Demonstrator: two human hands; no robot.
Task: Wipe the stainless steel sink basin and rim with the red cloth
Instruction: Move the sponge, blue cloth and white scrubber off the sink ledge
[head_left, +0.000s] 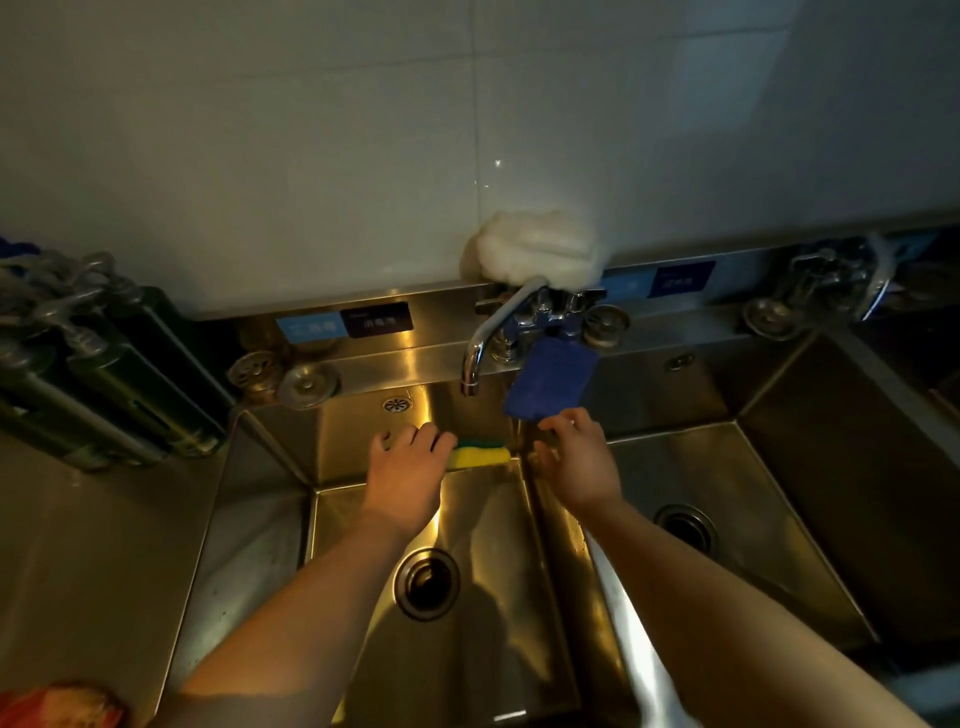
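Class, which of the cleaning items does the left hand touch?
The yellow-and-green sponge at the steel basin's back wall, held by the left hand; the blue cloth hangs from the tap.

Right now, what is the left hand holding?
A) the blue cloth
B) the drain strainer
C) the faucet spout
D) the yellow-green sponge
D: the left hand grips the yellow-green sponge against the back of the middle basin.

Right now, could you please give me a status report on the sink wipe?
Left hand grips sponge at back of basin. Right hand open below blue cloth. Red cloth untouched, near-left corner.
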